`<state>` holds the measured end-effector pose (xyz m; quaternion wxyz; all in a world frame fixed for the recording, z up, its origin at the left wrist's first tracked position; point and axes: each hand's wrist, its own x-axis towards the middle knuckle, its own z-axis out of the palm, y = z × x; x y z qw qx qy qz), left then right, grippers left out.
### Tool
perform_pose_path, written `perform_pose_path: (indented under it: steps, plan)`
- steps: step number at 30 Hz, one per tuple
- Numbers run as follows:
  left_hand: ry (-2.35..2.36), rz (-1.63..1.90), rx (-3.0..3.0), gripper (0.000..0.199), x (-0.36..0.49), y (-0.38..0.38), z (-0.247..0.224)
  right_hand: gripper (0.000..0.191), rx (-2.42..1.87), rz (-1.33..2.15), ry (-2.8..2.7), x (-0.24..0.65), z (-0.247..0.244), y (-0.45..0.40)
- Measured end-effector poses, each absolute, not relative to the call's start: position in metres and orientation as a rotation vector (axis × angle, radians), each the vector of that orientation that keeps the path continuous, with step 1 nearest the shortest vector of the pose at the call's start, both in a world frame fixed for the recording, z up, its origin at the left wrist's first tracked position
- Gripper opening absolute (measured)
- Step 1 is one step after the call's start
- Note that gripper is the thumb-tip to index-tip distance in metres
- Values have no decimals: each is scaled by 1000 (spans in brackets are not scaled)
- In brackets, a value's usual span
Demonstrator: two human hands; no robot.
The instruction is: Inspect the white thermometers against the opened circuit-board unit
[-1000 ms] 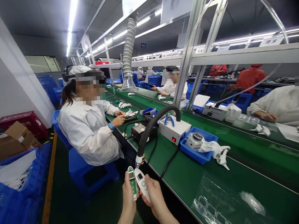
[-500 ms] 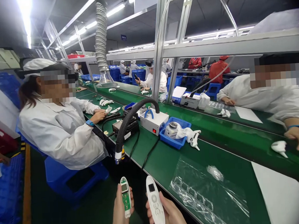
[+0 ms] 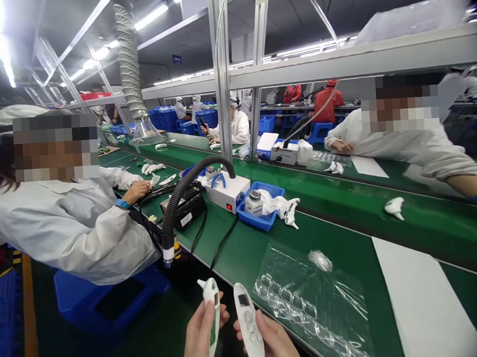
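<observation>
My left hand point(image 3: 199, 329) is closed around a white ear thermometer body point(image 3: 210, 292) with a green circuit board showing along its open side. The body is turned edge-on, its pointed probe tip facing up and left. In my right hand point(image 3: 277, 339) is a white thermometer cover point(image 3: 255, 352), a long oval with a dark square window and button outlines, its face towards me. Thumb and fingers grip it by the edges. The two parts are held close together but apart, just off the bench edge.
On the green bench lie a plastic bag point(image 3: 275, 257) with clear trays point(image 3: 286, 294) and white sheets point(image 3: 406, 281). Further back stand a blue bin point(image 3: 277, 189), a white box point(image 3: 239, 189) and a black hose point(image 3: 172, 215). Co-workers sit left and across; a white thermometer point(image 3: 394, 208) lies on the belt.
My left hand has rolled the thermometer body from board-facing to edge-on, so its probe tip now shows. The cover has barely moved. The view has swung right; the co-worker across reaches further right.
</observation>
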<state>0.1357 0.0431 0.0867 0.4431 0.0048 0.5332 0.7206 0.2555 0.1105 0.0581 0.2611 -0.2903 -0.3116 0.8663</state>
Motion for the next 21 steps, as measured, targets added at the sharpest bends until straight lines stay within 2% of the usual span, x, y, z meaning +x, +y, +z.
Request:
perform_pose_path:
  steps: [2,7,10,16,21]
  plan:
    - [1339,1787,120,48,147,52,88,48,-784,2219,-950,260,58,112]
    - [1395,1711,452,40,177,75,88,57,-793,2008,-1088,273,61,115]
    - [1427,1725,459,44,191,83,87,61,-823,1983,-1078,280,60,117]
    - [1365,1614,480,48,203,89,76,56,-856,1868,-1064,289,46,118]
    - [1349,1526,349,56,208,89,65,49,-929,1680,-1354,309,56,127]
